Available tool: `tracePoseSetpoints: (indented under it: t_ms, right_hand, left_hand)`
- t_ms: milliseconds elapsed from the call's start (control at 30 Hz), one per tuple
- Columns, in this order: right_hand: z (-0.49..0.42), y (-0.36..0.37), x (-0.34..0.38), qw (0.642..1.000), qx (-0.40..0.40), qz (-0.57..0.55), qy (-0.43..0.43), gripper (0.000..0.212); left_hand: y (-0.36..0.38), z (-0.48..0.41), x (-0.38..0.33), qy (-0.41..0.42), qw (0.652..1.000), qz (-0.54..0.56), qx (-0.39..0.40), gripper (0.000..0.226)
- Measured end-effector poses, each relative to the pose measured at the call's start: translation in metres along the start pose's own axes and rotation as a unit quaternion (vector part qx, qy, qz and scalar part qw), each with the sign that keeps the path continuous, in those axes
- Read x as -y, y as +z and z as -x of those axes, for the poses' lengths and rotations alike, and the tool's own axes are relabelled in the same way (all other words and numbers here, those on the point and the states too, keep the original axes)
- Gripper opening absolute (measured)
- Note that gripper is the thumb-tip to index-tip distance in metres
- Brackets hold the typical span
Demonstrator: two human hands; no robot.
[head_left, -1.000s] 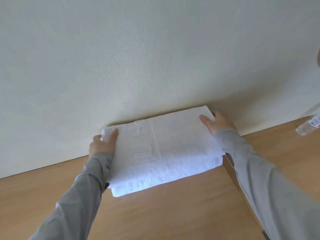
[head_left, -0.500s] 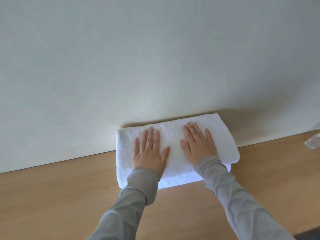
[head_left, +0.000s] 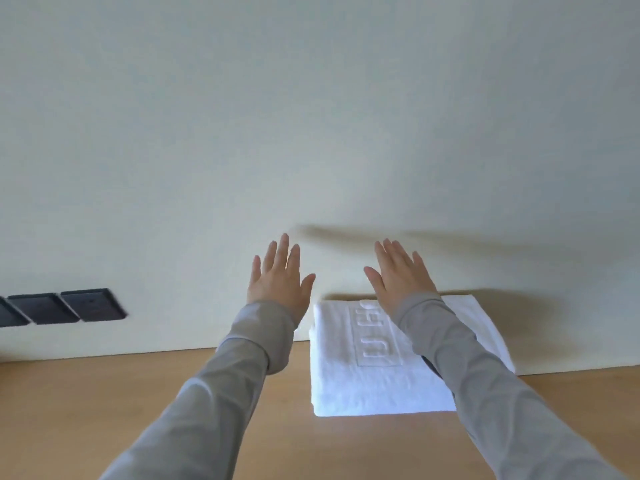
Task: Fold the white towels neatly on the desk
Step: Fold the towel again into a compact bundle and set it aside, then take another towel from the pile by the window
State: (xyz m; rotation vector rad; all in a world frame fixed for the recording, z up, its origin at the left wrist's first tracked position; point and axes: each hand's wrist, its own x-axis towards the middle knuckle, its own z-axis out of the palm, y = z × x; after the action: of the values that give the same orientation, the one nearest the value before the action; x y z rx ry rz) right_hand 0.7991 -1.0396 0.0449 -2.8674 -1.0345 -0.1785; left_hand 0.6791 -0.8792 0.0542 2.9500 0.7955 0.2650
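The folded white towel [head_left: 346, 375] lay flat on the wooden desk [head_left: 104, 410], at the desk's back edge and touching the pale wall [head_left: 311, 133]. Both hands hovered above the back of the desk, holding nothing. The left hand [head_left: 278, 278] and the right hand [head_left: 401, 277] had flat palms and straight, spread fingers. The towel was a thick terry rectangle with raised lettering. Grey sleeves [head_left: 485, 393] covered both arms.

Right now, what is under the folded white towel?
The folded white towel lies on the wooden desk, far edge at the wall. Its near edge shows stacked layers; whatever lies between or beneath them is covered, and the right sleeve hides one corner.
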Motion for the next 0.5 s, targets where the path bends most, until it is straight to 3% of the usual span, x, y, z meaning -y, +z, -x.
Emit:
tracePoseSetpoints:
  t_ms: [233,500]
  right_hand:
    - [-0.003,-0.06,0.165,0.992,-0.062,0.0,-0.108,0.056]
    - [0.044,-0.102,0.416,0.954,-0.106,-0.067,-0.273,0.052]
  left_hand:
    - [-0.079,0.062,0.14,-0.103,0.993,-0.04,-0.038,0.06]
    - [-0.163,0.214,0.359,-0.244,0.964,-0.068,-0.078,0.059]
